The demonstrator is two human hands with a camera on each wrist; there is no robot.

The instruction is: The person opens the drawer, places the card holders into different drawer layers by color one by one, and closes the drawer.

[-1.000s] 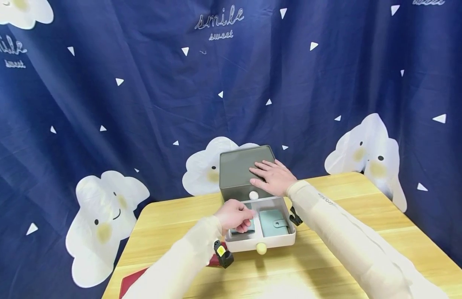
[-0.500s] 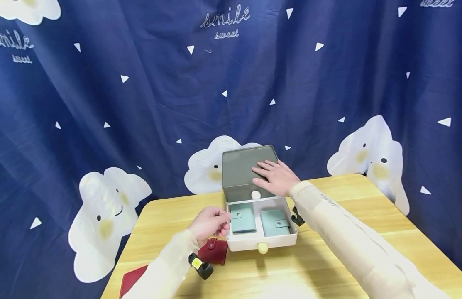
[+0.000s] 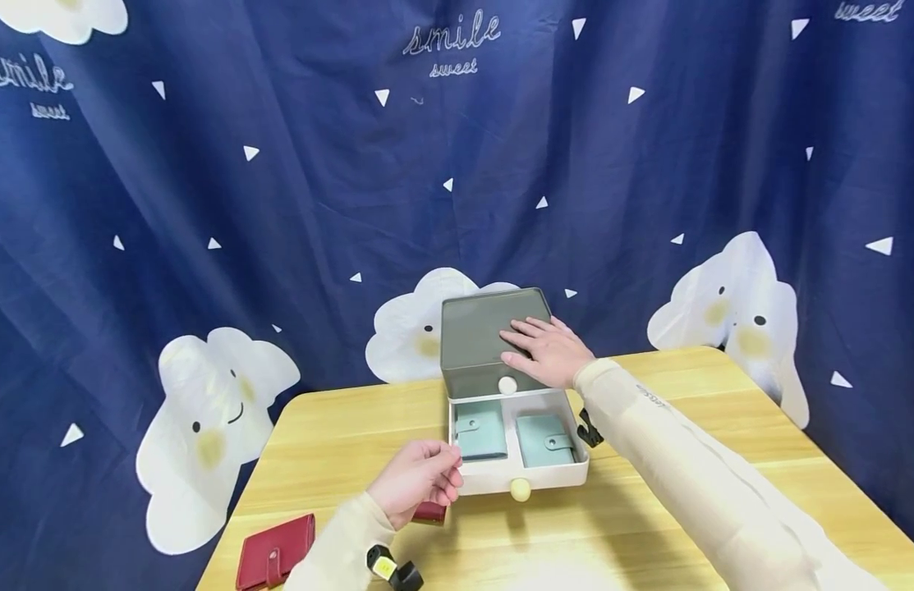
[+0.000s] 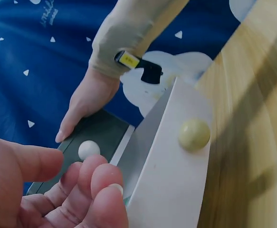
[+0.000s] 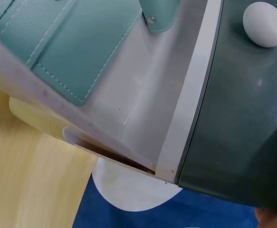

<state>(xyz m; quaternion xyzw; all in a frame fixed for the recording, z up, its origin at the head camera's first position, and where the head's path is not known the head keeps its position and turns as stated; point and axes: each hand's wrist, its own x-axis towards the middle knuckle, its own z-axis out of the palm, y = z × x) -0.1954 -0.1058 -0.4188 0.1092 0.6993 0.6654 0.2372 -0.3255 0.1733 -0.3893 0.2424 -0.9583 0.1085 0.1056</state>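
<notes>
A small drawer box with a dark grey top has its white drawer pulled out. Each of the drawer's two compartments holds a teal wallet with a snap strap: the left wallet and the right wallet. My left hand hovers by the drawer's front left corner, fingers loosely curled, nothing between them and the thumb in the left wrist view. Below it, partly hidden, lies a red wallet. My right hand rests on the box's top, fingers spread.
Another red wallet with a strap lies at the table's front left. A yellow knob sticks out from the drawer front, and a white knob from the drawer front above. Behind the wooden table hangs a blue curtain.
My left hand has left the teal wallet in the left compartment, moving out leftward and then down toward the front. My right hand stays on the box.
</notes>
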